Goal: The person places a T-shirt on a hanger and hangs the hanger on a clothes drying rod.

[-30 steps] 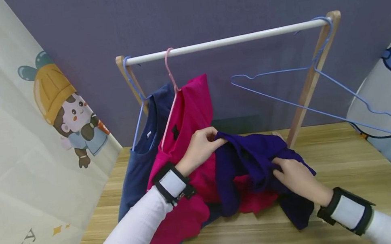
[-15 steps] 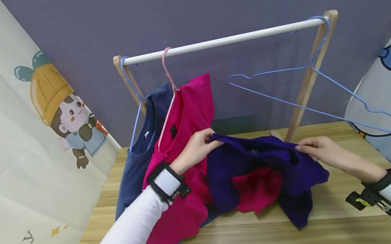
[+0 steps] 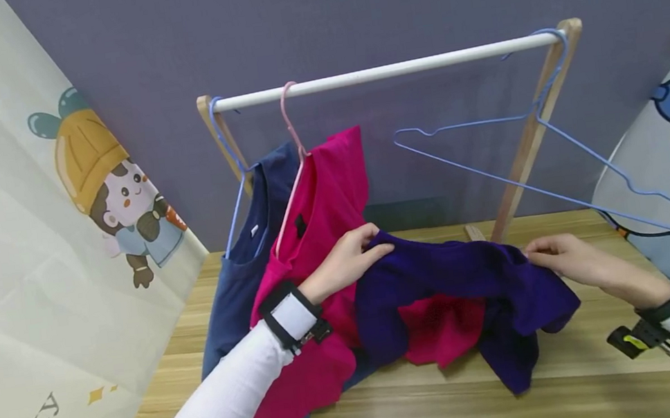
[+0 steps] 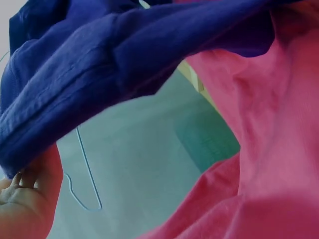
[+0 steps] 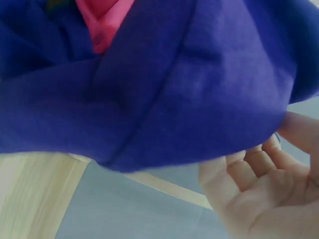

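Observation:
A dark purple garment (image 3: pixel 448 265) is stretched between both hands over the table in the head view. My left hand (image 3: pixel 350 257) pinches its left end, in front of a hanging pink shirt (image 3: pixel 332 181). At its right end my right hand (image 3: pixel 573 260) pinches the cloth between thumb and fingers. The wrist views show the purple fabric (image 4: pixel 99 64) draped from the left hand (image 4: pixel 30 194), and a seam running across the purple cloth (image 5: pixel 164 99) beside the right hand (image 5: pixel 269 184). A pink part (image 3: pixel 440 328) shows below the purple fold.
A rack with a white rail (image 3: pixel 393 71) stands behind. From it hang a blue shirt (image 3: pixel 242 269) on a blue hanger, the pink shirt on a pink hanger (image 3: pixel 288 120), and a bare blue hanger (image 3: pixel 482 177) at the right. Below is a wooden table (image 3: pixel 435 413).
My right hand has let go lower on the purple garment, moved right and up, and taken its right end. The garment is now spread wider; the left hand has barely moved.

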Action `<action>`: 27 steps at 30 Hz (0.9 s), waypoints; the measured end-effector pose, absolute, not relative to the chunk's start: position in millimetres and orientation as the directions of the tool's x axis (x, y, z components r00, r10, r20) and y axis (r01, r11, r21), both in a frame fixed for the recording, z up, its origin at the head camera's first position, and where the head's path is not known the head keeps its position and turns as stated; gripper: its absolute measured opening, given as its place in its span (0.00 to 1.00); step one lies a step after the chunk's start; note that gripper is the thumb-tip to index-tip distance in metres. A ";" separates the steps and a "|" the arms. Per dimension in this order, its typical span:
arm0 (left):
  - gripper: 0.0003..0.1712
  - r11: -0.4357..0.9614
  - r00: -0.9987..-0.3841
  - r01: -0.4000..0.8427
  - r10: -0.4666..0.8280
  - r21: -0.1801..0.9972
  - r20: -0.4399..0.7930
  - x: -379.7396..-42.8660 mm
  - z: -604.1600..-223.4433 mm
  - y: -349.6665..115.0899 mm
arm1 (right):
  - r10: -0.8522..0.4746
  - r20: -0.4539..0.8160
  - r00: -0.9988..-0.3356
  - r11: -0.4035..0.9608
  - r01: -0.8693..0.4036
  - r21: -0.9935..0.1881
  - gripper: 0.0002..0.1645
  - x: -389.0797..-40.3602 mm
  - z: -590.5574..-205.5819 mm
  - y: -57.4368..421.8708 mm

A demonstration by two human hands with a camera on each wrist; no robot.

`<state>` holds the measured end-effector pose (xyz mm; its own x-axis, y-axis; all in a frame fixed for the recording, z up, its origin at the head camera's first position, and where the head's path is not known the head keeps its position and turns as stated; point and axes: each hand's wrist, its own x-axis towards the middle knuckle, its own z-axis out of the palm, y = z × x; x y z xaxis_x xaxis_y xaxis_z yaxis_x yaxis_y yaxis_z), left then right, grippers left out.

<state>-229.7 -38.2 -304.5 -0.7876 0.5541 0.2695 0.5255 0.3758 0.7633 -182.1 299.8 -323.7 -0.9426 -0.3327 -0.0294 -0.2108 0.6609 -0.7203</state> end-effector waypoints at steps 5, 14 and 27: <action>0.05 0.395 -0.784 0.544 0.555 0.741 0.279 -225.2 -305.2 -30.6 | -0.356 0.024 -0.934 0.686 -0.278 -0.672 0.11 -182.4 -330.1 295.5; 0.05 0.427 -0.776 0.572 0.558 0.700 0.294 -220.6 -304.7 -18.1 | -0.311 0.200 -0.929 0.706 -0.366 -0.606 0.09 -175.9 -309.8 293.0; 0.06 0.443 -0.760 0.585 0.593 0.680 0.267 -221.5 -305.6 -14.9 | 0.055 0.603 -0.796 0.919 -0.196 -0.342 0.23 -191.8 -234.9 319.1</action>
<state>-221.5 -14.9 -305.6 -0.7595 0.5930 0.2673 0.5848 0.4426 0.6798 -191.8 319.1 -234.9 -0.7960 0.0545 0.6028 -0.1961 0.9190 -0.3421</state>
